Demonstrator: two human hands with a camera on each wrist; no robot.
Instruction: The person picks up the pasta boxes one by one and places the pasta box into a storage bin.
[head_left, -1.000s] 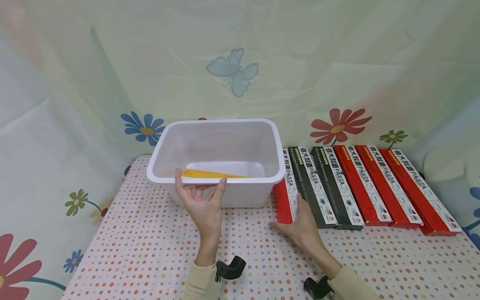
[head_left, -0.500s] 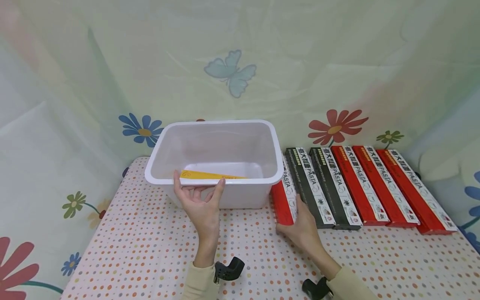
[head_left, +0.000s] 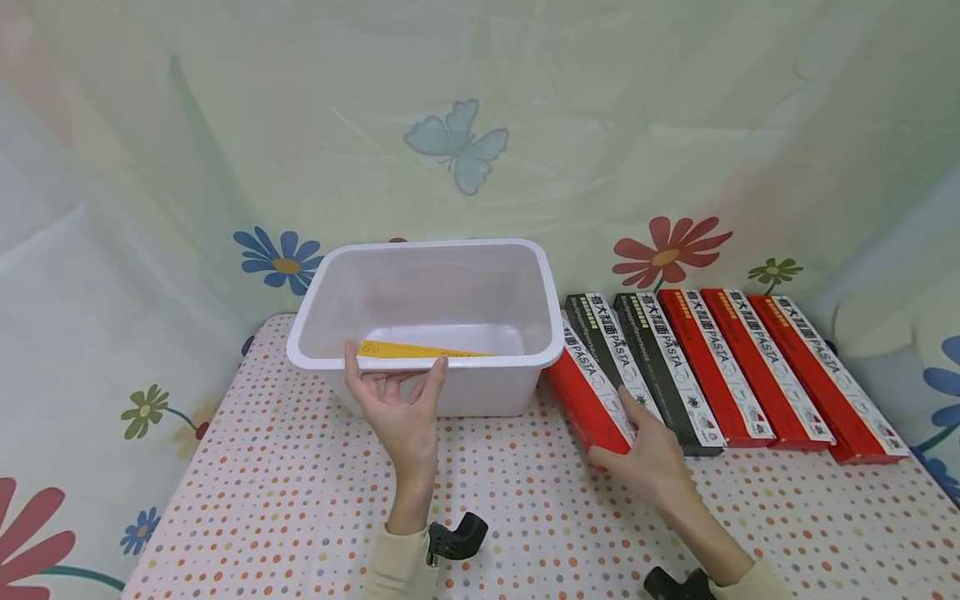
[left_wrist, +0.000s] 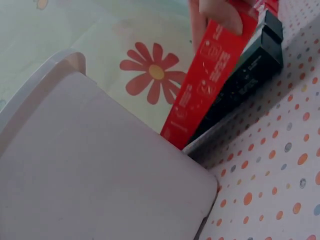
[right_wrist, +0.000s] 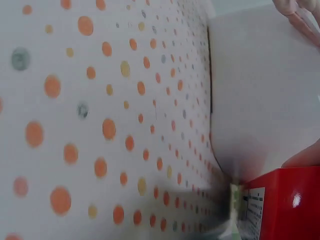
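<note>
My left hand (head_left: 401,417) holds the front rim of a white plastic tub (head_left: 480,387), its middle fingers bent under the edge. Inside the tub lies a yellow box (head_left: 408,350), only partly visible above the rim. To the tub's right, my right hand (head_left: 654,454) grips the near end of a red pasta box (head_left: 588,400) between thumb and fingers. This box slants, its far end close by the tub's right side. In the left wrist view the red box (left_wrist: 205,80) is tilted, with its hand-held end higher. The right wrist view shows its red end (right_wrist: 300,205).
Right of the held box lie two black pasta boxes (head_left: 671,375) and three red pasta boxes (head_left: 832,379), side by side. A dotted cloth (head_left: 300,500) covers the table. Behind it hangs a flowered backdrop (head_left: 570,167).
My right hand has taken hold of the leftmost red pasta box and swung its near end right and up, over part of the neighbouring black box. My left hand stays at the tub rim.
</note>
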